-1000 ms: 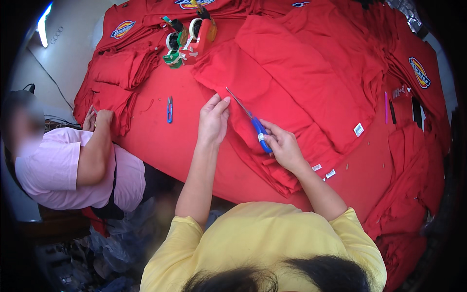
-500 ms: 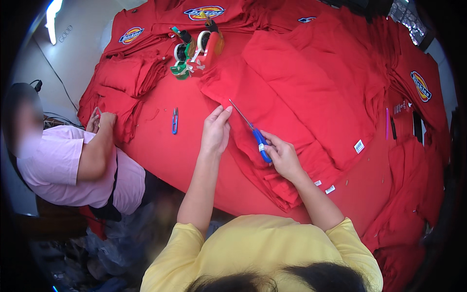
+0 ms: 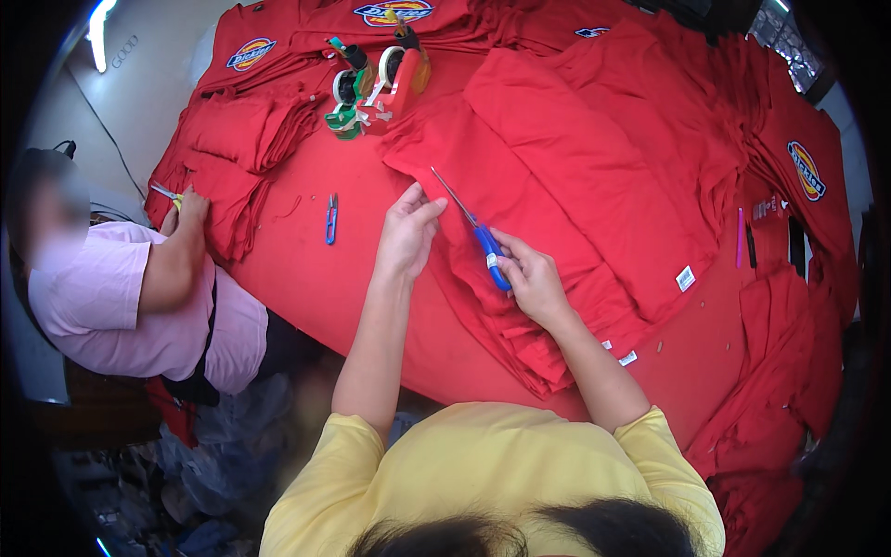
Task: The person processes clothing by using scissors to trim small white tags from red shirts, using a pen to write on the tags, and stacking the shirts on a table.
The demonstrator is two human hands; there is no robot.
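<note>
My right hand point(image 3: 531, 277) is closed around the handle of a blue-handled screwdriver point(image 3: 488, 252). Its long thin metal shaft slants up and left over a red garment point(image 3: 557, 176). My left hand point(image 3: 408, 232) is raised left of the shaft, its thumb and index finger apart and nothing visible between them. The red garment lies spread under both hands, on top of other red cloth, with small white tags at its near right side. Left of my left hand, a pair of blue thread snips point(image 3: 331, 221) lies on the red-covered table point(image 3: 371, 306).
Tape dispensers point(image 3: 380, 88) stand at the back, near folded red garments point(image 3: 241, 130). At the left, a co-worker in a pink shirt point(image 3: 93, 288) holds scissors point(image 3: 167, 193). A pink pen point(image 3: 740, 237) lies at right, with more red garments point(image 3: 770, 362) along the edge.
My two hands and the screwdriver have shifted slightly up and left. My left thumb and index finger have spread apart. Scissors now show in the co-worker's hand.
</note>
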